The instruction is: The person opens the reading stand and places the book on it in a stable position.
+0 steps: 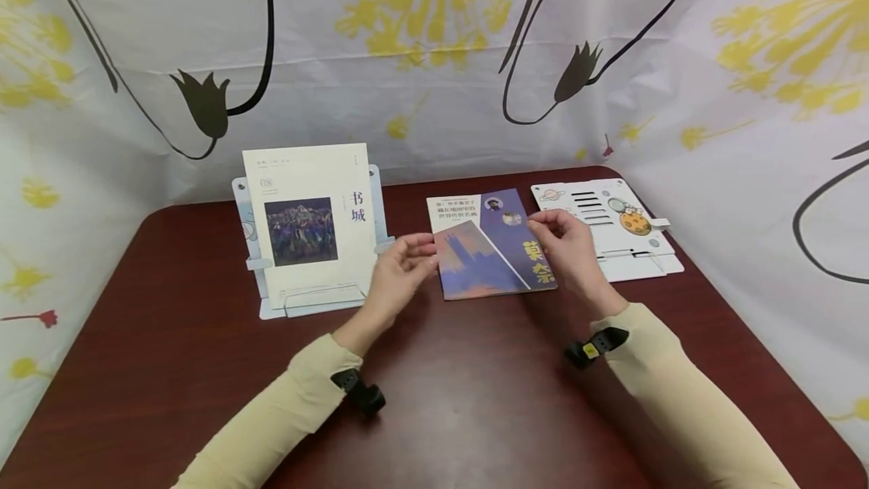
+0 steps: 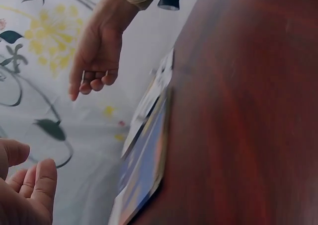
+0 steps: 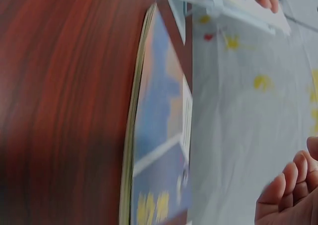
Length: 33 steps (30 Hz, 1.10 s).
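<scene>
A magazine (image 1: 475, 262) with a blue, orange and purple cover lies flat on the table. Over its left edge in the head view is my left hand (image 1: 402, 274), fingers loosely bent and nothing between them. At the opposite side, my right hand (image 1: 569, 247) overlaps the purple part of the cover, its fingers relaxed. Both wrist views show the hands raised above the magazine (image 2: 146, 160), apart from it. In the right wrist view its thick page edge (image 3: 130, 130) faces the camera.
To the left, a white book (image 1: 305, 285) with a dark picture leans upright on a pale blue book stand (image 1: 379, 202). A second, white stand (image 1: 604, 206) with planet drawings lies at the right, partly behind my right hand. Patterned cloth (image 1: 434, 112) closes off the table's back and sides.
</scene>
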{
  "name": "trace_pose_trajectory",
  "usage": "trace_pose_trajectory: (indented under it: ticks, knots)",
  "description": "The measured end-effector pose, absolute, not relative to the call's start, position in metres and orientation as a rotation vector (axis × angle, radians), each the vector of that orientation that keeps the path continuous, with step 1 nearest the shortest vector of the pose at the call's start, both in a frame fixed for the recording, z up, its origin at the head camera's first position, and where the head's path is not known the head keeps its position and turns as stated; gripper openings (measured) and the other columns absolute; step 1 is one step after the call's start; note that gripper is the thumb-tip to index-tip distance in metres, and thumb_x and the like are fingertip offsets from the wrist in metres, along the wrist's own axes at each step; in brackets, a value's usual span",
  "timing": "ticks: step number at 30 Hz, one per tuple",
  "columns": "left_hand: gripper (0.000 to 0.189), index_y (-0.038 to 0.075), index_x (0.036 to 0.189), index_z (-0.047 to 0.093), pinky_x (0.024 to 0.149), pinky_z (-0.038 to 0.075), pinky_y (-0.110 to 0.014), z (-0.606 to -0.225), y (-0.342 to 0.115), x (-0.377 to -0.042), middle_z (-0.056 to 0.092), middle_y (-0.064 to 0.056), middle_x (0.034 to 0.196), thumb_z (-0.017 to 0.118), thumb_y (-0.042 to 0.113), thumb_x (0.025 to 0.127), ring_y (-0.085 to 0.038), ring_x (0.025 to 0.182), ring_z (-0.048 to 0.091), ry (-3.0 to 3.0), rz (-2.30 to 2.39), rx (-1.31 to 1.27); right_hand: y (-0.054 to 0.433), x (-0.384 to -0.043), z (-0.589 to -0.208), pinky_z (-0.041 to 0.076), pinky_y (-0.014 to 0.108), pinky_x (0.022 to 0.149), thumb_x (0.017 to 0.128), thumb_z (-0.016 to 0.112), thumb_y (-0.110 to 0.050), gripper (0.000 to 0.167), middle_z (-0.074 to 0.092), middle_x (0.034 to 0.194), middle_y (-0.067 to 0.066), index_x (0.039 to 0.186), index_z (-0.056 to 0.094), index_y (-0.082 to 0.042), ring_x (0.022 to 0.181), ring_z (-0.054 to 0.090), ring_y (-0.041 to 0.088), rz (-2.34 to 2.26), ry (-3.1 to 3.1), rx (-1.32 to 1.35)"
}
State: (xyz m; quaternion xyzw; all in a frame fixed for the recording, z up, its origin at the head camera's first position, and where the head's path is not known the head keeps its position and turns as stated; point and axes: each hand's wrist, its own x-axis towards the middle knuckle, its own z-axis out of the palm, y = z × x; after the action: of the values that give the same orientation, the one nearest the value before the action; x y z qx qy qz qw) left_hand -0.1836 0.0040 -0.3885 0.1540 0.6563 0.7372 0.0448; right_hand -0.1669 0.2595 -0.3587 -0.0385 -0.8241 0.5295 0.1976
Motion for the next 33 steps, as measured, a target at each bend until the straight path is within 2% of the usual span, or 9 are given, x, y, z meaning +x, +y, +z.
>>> trace_pose_trajectory:
  ticks: [1,5,10,15,20,26,33]
  knots:
    - [0.035,-0.005,0.121,0.054,0.08,0.056,-0.034,-0.391,0.011,-0.183,0.059,-0.026,0.115,0.061,-0.005,0.086,-0.034,0.098,0.063,1.985,2.244,0.456,0.267,-0.164,-0.359,0.045,0.016,0.056,0.091,0.062,-0.017,0.027,0.057,0.077,-0.01,0.105,0.062,0.006,0.067,0.051,0.004,1.468,-2.313,-0.124]
    - [0.035,-0.004,0.12,0.056,0.079,0.056,-0.031,-0.399,0.036,-0.182,0.059,-0.025,0.117,0.063,-0.002,0.086,-0.023,0.095,0.064,1.934,2.219,0.392,0.299,-0.155,-0.363,0.048,0.015,0.058,0.092,0.061,-0.017,0.03,0.057,0.076,-0.017,0.108,0.06,0.007,0.068,0.053,-0.001,1.445,-2.323,-0.164]
    - [0.035,-0.006,0.12,0.056,0.077,0.056,-0.029,-0.405,0.065,-0.182,0.06,-0.025,0.117,0.064,0.002,0.087,-0.012,0.088,0.064,1.88,2.215,0.355,0.335,-0.146,-0.371,0.051,0.013,0.063,0.091,0.062,-0.018,0.028,0.061,0.082,-0.015,0.108,0.059,0.004,0.072,0.058,-0.003,1.511,-2.311,-0.185]
    - [0.034,-0.005,0.119,0.056,0.078,0.055,-0.028,-0.406,0.095,-0.181,0.061,-0.024,0.118,0.064,0.002,0.086,-0.012,0.089,0.064,1.8,2.217,0.326,0.367,-0.137,-0.375,0.052,0.012,0.065,0.09,0.064,-0.015,0.023,0.064,0.083,-0.014,0.107,0.06,-0.001,0.074,0.062,-0.003,1.618,-2.255,-0.19]
    - [0.035,-0.005,0.119,0.056,0.082,0.055,-0.031,-0.406,0.124,-0.178,0.061,-0.023,0.118,0.064,0.001,0.086,-0.011,0.089,0.063,1.708,2.215,0.28,0.396,-0.13,-0.378,0.052,0.012,0.066,0.089,0.063,-0.007,0.011,0.065,0.083,-0.012,0.099,0.064,-0.012,0.073,0.063,-0.002,1.791,-2.126,-0.177]
    - [0.032,-0.006,0.117,0.059,0.081,0.055,-0.03,-0.409,0.155,-0.174,0.063,-0.022,0.115,0.064,-0.001,0.085,-0.012,0.087,0.065,1.633,2.222,0.263,0.431,-0.124,-0.386,0.053,0.013,0.063,0.087,0.062,0.002,0.018,0.068,0.079,-0.009,0.089,0.069,-0.014,0.069,0.064,0.001,1.943,-1.953,-0.205]
    - [0.033,-0.008,0.119,0.058,0.084,0.054,-0.033,-0.413,0.185,-0.171,0.063,-0.025,0.114,0.062,-0.003,0.086,-0.016,0.086,0.066,1.546,2.213,0.206,0.465,-0.121,-0.394,0.05,0.013,0.056,0.088,0.062,0.0,0.024,0.066,0.07,-0.012,0.081,0.068,-0.022,0.061,0.061,0.0,1.817,-2.059,-0.382]
